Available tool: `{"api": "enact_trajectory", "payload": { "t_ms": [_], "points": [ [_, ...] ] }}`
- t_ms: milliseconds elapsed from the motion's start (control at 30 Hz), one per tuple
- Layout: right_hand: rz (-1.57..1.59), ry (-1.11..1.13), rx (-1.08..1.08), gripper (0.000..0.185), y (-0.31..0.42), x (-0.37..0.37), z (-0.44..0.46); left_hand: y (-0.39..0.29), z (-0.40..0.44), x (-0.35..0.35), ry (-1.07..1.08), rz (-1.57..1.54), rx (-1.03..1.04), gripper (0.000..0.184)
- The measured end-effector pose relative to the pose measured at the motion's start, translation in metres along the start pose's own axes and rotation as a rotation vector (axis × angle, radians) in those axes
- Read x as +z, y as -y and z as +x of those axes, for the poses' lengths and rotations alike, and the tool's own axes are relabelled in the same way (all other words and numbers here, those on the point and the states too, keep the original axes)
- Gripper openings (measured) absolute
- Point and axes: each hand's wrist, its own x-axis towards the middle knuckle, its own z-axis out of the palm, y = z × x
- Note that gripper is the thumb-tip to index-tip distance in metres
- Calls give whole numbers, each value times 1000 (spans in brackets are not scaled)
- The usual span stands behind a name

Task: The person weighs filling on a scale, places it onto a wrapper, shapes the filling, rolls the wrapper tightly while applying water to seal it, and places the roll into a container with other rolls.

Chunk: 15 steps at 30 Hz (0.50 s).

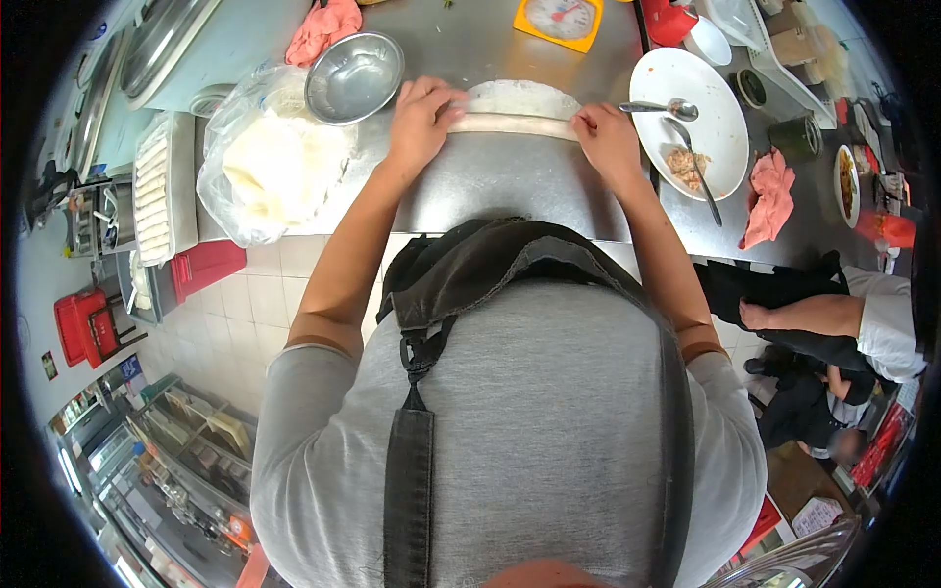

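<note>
A thin, pale dough sheet (pixel 524 95) lies on the steel counter, its near edge gathered into a long dough roll (pixel 515 123). At the roll's left end, my left hand (pixel 423 118) has its fingers bent over the dough. My right hand (pixel 603 137) pinches the right end. Just beyond my left hand is a steel bowl (pixel 355 78). To the right of my right hand, a white oval dish (pixel 691 98) holds two spoons and some minced filling (pixel 685 169).
A plastic bag of pale dough sheets (pixel 279 171) lies to the left, beside a tray (pixel 181 196) of white rolls. An orange scale (pixel 559 20) stands at the back. Pink cloths (pixel 767 199) lie on the counter. Other people (pixel 814 323) are at the right.
</note>
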Motion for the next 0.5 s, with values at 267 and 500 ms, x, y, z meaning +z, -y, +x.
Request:
{"api": "enact_trajectory", "payload": {
  "t_ms": [267,500],
  "points": [
    [36,-131,-551,24,20,18,-7,-19,-5,15,81,-179,198,35],
    [-78,-101,-603,33,15,26,2,-8,6,15,173,-294,9,51]
  ]
}}
